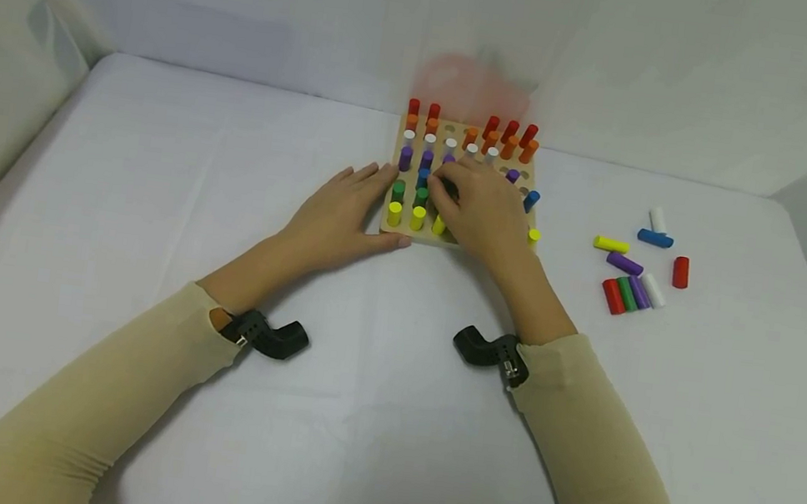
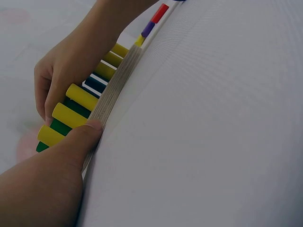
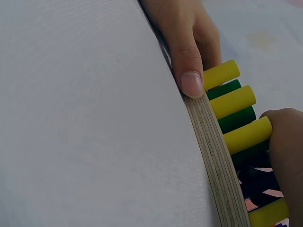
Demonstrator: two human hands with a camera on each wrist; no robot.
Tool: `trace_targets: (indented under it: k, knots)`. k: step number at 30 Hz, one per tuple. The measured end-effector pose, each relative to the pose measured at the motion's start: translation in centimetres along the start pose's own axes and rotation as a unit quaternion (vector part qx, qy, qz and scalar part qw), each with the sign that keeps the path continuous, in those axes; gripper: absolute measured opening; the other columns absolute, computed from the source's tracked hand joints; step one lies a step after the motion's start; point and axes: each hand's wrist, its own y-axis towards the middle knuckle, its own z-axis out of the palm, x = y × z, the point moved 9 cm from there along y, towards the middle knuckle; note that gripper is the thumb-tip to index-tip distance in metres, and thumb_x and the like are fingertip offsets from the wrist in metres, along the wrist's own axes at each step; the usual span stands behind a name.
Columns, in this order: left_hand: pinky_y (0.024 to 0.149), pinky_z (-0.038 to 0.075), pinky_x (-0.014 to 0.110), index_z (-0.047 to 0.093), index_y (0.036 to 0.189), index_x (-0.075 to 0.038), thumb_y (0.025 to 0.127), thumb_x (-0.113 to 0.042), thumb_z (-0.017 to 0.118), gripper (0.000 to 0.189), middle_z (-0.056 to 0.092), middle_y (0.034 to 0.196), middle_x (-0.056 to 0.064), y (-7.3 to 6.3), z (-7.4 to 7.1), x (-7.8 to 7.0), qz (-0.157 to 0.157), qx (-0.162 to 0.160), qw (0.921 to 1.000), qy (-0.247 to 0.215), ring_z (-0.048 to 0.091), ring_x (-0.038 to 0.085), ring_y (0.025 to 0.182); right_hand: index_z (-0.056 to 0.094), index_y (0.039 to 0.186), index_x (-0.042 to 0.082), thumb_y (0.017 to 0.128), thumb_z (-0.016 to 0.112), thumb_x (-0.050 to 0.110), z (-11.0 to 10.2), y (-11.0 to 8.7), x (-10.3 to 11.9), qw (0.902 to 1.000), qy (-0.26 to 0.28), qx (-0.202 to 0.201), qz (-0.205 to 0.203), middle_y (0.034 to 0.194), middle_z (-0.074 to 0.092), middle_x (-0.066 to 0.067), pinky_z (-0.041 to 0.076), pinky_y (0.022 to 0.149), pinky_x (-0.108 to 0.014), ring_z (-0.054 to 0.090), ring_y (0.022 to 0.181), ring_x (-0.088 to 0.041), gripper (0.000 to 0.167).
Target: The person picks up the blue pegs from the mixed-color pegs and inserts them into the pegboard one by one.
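Observation:
A wooden pegboard (image 1: 437,240) with rows of coloured pegs lies flat on the white cloth. My left hand (image 1: 335,218) steadies its near left corner. The straight fingers touch the left side, and the left thumb (image 3: 190,80) presses the front edge in the right wrist view. Over the middle of the board is my right hand (image 1: 491,212), its thumb and index finger pinching a blue peg (image 1: 423,177) in the second column. Yellow pegs (image 1: 394,214) stand along the front row, with green pegs (image 1: 398,192) behind. The right hand hides several holes and pegs.
To the right of the board, loose pegs lie on the cloth, among them a red peg (image 1: 681,272), a blue peg (image 1: 655,238), a yellow peg (image 1: 612,244) and a green peg (image 1: 627,294). A pale curtain (image 1: 311,22) hangs behind the board.

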Motion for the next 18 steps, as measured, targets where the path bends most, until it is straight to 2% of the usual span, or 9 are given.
trace_targets:
  k: [3, 10, 18]
  knots:
    - [0.131, 0.016, 0.048, 0.022, 0.162, -0.011, 0.089, -0.071, 0.060, 0.102, 0.030, 0.167, 0.012, 0.01, 0.01, 0.03, 0.000, 0.000, 1.0000, 0.000, 0.024, 0.031, 0.157, 0.073, 0.112, 0.013, 0.104, 0.052, 0.038, 0.00, 0.03, 0.00, 1.0000, -0.001, 0.000, 0.001, 0.106, 0.074, -0.006, 0.059, 0.078, -0.036, 0.066, 0.094, -0.024, 0.034]
    - [0.131, 0.016, 0.048, 0.022, 0.162, -0.011, 0.088, -0.070, 0.061, 0.102, 0.030, 0.167, 0.011, 0.10, 0.03, 0.12, 0.001, -0.002, 1.0000, -0.003, 0.024, 0.031, 0.157, 0.072, 0.101, 0.011, 0.105, 0.051, 0.039, 0.02, 0.20, -0.07, 1.0000, 0.000, -0.004, 0.000, 0.089, 0.068, -0.006, 0.053, 0.067, -0.034, 0.059, 0.079, -0.024, 0.036]
    - [0.131, 0.016, 0.048, 0.023, 0.162, -0.011, 0.088, -0.071, 0.060, 0.102, 0.031, 0.166, 0.010, 0.28, 0.34, 0.19, 0.001, -0.005, 1.0000, -0.003, 0.025, 0.031, 0.157, 0.074, 0.105, 0.011, 0.105, 0.052, 0.040, 0.15, 0.23, -0.42, 0.9999, 0.008, 0.005, 0.012, 0.094, 0.072, -0.006, 0.055, 0.070, -0.034, 0.062, 0.083, -0.023, 0.036]
